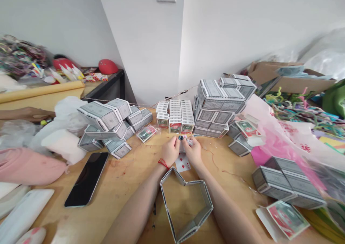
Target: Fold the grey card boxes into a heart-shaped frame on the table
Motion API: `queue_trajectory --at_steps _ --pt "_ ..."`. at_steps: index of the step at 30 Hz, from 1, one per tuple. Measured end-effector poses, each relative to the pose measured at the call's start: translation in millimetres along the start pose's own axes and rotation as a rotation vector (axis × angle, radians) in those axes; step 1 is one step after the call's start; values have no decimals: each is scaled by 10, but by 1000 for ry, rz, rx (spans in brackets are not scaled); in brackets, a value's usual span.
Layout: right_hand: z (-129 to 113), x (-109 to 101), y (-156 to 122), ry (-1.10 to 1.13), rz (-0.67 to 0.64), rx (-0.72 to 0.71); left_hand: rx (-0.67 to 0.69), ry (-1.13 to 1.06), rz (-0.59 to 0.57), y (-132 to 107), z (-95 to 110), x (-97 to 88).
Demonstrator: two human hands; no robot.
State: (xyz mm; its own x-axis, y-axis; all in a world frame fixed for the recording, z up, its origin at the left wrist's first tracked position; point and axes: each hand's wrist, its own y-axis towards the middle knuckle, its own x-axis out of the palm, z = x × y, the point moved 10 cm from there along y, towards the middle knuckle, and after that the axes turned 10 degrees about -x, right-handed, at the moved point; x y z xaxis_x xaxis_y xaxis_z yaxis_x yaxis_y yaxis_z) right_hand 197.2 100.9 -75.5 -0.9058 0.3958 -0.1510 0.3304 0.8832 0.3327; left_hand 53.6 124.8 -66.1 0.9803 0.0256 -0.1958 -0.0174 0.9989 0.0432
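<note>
My left hand [170, 151], with a red string at the wrist, and my right hand [193, 151] meet at the middle of the table, thumbs close together. Between them they pinch a playing card [190, 142], mostly hidden by the fingers. Just below the hands, a playing card with red diamonds [182, 163] lies face up on the wood. Nearer to me, between my forearms, stands a ring of folded cards [185, 204] with a notch at its far side. Rows of upright card packs [175, 116] stand just beyond my hands.
Stacked folded-card blocks stand left [104, 120] and right [215, 107]. A black phone [87, 179] lies at left. More card blocks [288, 183] and an opened card box [285, 220] lie at right, near pink plastic bags [280, 129]. Another person's hand [29, 113] shows at far left.
</note>
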Motion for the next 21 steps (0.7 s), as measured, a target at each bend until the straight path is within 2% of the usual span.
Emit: queue_trajectory --at_steps 4,8,13,18,21 --pt "20 -24 -8 6 46 18 92 97 2 -42 106 13" --pt "135 -24 -10 223 72 160 167 127 -49 -99 185 70" --pt "204 -19 35 386 -16 259 98 16 -67 -97 120 83" --pt "200 90 41 399 -167 235 -7 -8 22 -4 9 -29" --pt "246 56 52 381 -94 224 -94 -138 17 53 -66 -77"
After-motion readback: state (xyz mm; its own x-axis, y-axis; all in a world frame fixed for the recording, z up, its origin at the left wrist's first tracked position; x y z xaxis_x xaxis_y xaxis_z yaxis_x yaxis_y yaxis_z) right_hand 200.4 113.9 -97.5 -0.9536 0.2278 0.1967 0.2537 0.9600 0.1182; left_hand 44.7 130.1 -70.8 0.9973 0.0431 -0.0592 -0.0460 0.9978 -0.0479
